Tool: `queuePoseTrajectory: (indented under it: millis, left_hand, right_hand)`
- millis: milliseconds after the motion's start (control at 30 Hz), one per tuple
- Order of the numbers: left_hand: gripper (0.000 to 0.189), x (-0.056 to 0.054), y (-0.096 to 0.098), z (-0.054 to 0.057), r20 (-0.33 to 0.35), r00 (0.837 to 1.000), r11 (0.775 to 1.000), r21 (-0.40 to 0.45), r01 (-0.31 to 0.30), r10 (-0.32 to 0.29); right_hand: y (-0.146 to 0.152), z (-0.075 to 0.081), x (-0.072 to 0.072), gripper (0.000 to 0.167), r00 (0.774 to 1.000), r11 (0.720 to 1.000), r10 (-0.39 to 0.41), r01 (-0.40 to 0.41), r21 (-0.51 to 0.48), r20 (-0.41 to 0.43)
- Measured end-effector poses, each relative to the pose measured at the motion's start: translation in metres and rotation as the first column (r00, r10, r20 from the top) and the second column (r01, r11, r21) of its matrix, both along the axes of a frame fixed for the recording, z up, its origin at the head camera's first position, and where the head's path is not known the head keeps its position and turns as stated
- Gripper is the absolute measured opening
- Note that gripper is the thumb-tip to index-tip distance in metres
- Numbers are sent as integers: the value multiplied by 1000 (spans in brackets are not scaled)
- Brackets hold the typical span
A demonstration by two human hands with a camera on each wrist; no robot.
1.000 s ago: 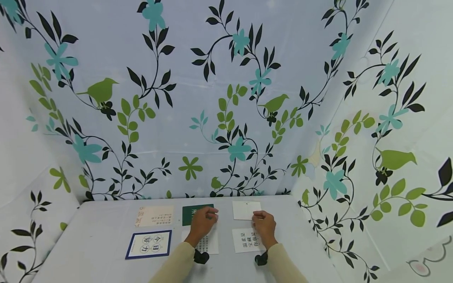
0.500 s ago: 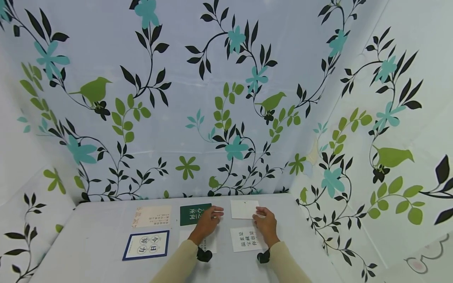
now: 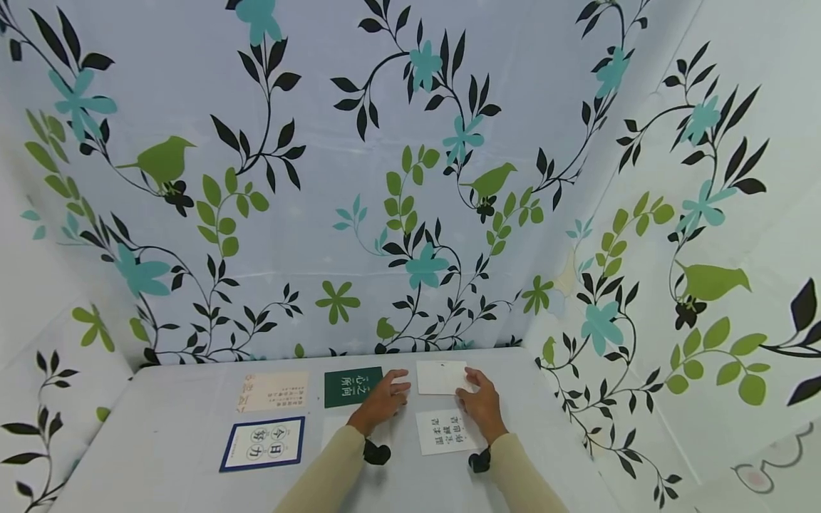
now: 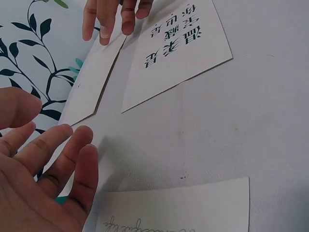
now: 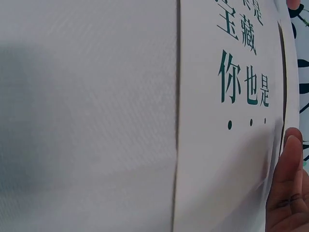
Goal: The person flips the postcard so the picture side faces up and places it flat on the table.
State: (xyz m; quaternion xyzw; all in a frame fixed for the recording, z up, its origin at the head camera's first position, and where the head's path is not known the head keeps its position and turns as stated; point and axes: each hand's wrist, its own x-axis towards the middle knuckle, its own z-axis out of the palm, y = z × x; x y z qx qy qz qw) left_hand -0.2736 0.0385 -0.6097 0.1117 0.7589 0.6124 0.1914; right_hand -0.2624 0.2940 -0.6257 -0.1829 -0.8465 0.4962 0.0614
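Note:
A nearly blank white card (image 3: 441, 377) lies at the back of the table, right of the middle. My right hand (image 3: 484, 407) is at its right edge, fingers loosely bent; whether they touch it I cannot tell. Below it is a white card with green Chinese characters (image 3: 441, 433), partly behind that hand. My left hand (image 3: 383, 403) hovers between the green card (image 3: 343, 388) and the blank card, fingers apart and holding nothing. Under the left forearm, a card (image 3: 330, 429) is mostly hidden; the left wrist view shows handwriting on this card (image 4: 178, 205).
Farther left lie a pale pink card (image 3: 274, 392) and a blue-bordered card (image 3: 263, 443), flat on the white tabletop (image 3: 160, 442). A patterned curtain (image 3: 308, 178) hangs directly behind and along the sides of the table.
My left hand has drifted right, off the green card, uncovering its characters. The right hand has stayed by the blank card's right edge, its fingers a little more spread. The head view has shifted slightly.

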Motion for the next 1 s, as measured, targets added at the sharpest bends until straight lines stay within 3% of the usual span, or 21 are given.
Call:
queuePoseTrajectory:
  millis: [200, 533, 800, 1000]
  left_hand:
    - [63, -6, 10, 3, 40, 999, 1000, -8, 18, -17]
    - [72, -11, 15, 6, 122, 992, 998, 55, 36, -43]
    - [69, -12, 18, 6, 150, 989, 994, 107, -35, 19]
    - [60, -14, 20, 3, 177, 980, 991, 81, -103, 88]
  right_hand:
    - [3, 1, -4, 67, 1000, 1000, -1, 1, 21, 26]
    - [7, 2, -7, 68, 998, 1000, -19, 19, 4, 68]
    - [7, 2, -6, 62, 999, 999, -14, 16, -31, 49]
    - [9, 4, -3, 45, 996, 993, -89, 86, -77, -32]
